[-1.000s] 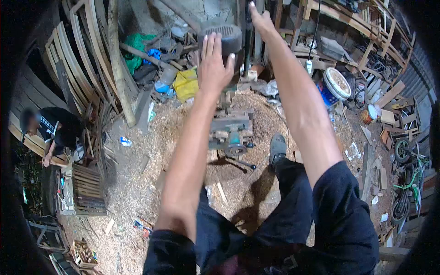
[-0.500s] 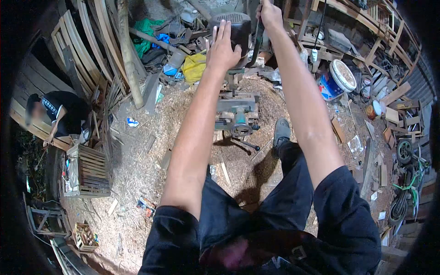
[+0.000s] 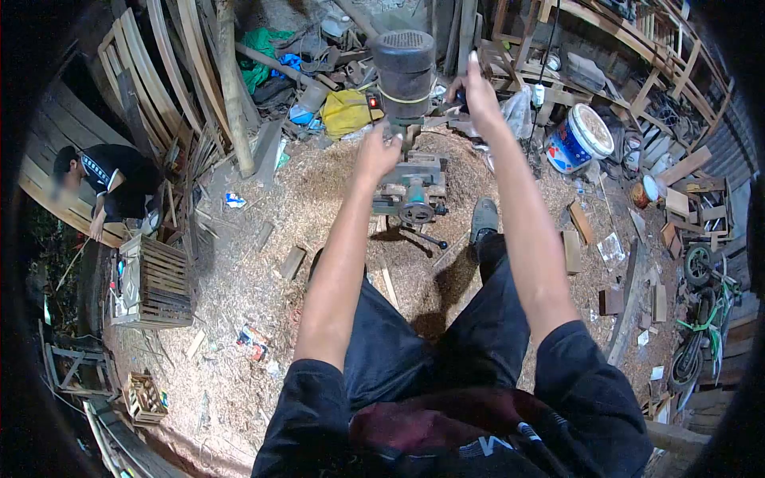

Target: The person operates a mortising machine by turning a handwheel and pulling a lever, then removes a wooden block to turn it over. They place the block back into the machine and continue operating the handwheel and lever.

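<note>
Standing at the grey-green metal drilling machine [image 3: 414, 187] on the sawdust-covered floor [image 3: 263, 207], our left hand [image 3: 378, 153] grips its column under the dark cylindrical motor [image 3: 405, 64]. Our right hand [image 3: 480, 99] is raised alongside, its grip unclear. We judge this to be setting up, and the next move needs a firm hold.

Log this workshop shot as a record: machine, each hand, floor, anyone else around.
Machine: upright drill stand, dark motor on top
Left hand: at the stand, just below the motor
Right hand: up at the machine's right side, grip unclear
Floor: sawdust, wood offcuts
Other person: far left, bent over beside a wooden crate
Nearby: blue-and-white bucket
</note>
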{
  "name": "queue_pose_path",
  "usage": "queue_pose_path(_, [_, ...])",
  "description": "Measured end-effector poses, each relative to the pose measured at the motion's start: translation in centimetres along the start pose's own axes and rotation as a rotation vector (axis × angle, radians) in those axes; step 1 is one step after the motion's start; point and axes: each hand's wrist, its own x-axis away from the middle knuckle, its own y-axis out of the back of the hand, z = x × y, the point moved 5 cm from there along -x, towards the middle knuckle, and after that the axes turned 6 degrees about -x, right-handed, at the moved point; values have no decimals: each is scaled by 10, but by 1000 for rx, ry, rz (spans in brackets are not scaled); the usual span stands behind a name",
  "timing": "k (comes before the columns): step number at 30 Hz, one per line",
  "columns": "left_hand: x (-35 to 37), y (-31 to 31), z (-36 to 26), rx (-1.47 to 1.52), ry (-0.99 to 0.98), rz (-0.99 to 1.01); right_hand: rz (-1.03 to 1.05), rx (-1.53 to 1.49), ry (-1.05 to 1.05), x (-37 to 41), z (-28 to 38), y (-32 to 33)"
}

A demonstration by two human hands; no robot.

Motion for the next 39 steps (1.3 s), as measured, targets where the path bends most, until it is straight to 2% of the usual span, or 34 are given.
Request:
queue_pose_path(1, [9,-1,4,-22,17,34,35,78,-137,-4,9,2])
queue_pose_path(2, [23,10,-9,43,98,136,-32,304,-125,-55,-23,7])
queue_pose_path(6, [42,-8,23,-37,119,158,244,896,-131,-70,3,-25])
queue_pose_path(8, [55,-25,46,-29,164,168,158,764,-206,-55,-7,-21])
queue_pose_path(10, [64,-64,88,72,181,245,256,666,-482,-33,-18,-20])
queue_pose_path(13, [80,-73,90,85,202,283,399,938,-192,1,17,-33])
queue_pose_path(14, [86,-71,84,18,271,392,437,982,-130,12,25,-37])
queue_pose_path(16, [92,-80,90,34,266,339,478,930,-125,25,33,-40])
queue_pose_path(19, [96,-86,98,43,254,322,427,908,-194,27,24,-37])
queue_pose_path(23, [98,-64,85,45,327,354,452,1014,-349,-3,-33,-25])
queue_pose_path(25, [96,-63,92,48,287,291,386,938,-376,-6,-42,-21])
queue_pose_path(27, [95,-63,95,25,282,271,342,878,-488,-11,-52,-17])
queue_pose_path(31, [92,-70,100,1,263,334,222,531,-469,-25,-45,-12])
queue_pose_path(33, [89,-83,110,18,213,335,160,292,-441,-25,-21,-9])
queue_pose_path(35, [92,-92,111,12,183,399,92,117,-261,-56,-18,7])
queue_pose_path(36, [93,-96,113,6,169,431,-52,35,-233,-55,-1,9])
queue_pose_path(37, [93,-100,118,-43,162,463,2,-42,-196,-56,12,10])
queue_pose_path(39, [93,-109,119,-133,148,525,-185,-35,-165,-60,35,6])
